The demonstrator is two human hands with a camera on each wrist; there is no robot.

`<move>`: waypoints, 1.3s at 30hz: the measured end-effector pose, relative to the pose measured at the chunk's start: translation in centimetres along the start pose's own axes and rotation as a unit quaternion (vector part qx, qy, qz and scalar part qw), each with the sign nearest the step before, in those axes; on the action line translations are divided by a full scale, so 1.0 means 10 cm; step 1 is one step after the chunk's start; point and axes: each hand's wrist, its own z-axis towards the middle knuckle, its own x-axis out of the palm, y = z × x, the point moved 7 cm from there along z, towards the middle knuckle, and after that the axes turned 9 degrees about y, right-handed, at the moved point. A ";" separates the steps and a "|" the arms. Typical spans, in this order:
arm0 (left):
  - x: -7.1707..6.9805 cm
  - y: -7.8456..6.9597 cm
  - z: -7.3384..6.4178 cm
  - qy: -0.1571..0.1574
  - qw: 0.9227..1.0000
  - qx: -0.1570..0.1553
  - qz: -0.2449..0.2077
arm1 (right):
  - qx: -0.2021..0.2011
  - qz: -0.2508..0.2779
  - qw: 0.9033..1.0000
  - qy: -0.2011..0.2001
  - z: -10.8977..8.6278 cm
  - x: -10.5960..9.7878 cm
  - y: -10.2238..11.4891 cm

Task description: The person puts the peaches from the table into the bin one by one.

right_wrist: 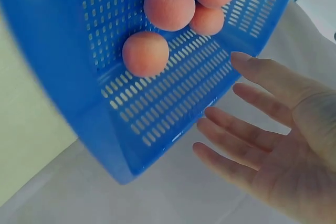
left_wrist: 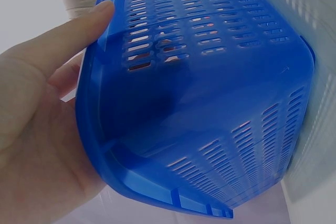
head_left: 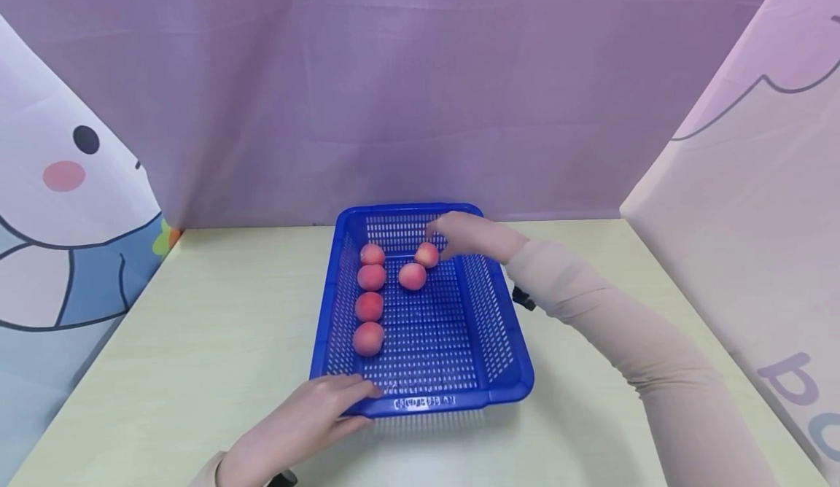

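Note:
A blue plastic basket [head_left: 459, 401] with slotted walls stands on the table, its long side running away from me. Along its left wall several peaches [head_left: 370, 307] form a row. Two more lie toward the far end: one peach [head_left: 412, 277] near the middle and another peach [head_left: 426, 255] just behind it. My left hand [head_left: 308, 414] grips the basket's near left corner, thumb and fingers about the rim. Over the far right part of the basket is my right hand [head_left: 469, 233], beside the farther peach. In the right wrist view its fingers [right_wrist: 236, 135] are spread, holding nothing.
The pale table [head_left: 249, 305] extends on both sides of the basket. A purple cloth backdrop [head_left: 420, 93] rises close behind the basket's far end. Printed cloth panels flank the table, a cartoon figure [head_left: 59, 203] on the left one.

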 end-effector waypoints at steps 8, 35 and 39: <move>-0.02 -0.03 -0.01 -0.034 0.999 0.034 0.012 | -0.008 -0.001 0.999 -0.050 -0.16 -0.09 -0.20; -0.01 -0.03 0.01 -0.012 1.000 0.010 0.009 | -0.004 0.067 0.990 -0.124 -0.58 0.06 -1.02; -0.01 -0.03 0.01 -0.013 1.000 0.010 0.010 | 0.015 0.082 0.989 -0.124 -0.65 0.11 -1.15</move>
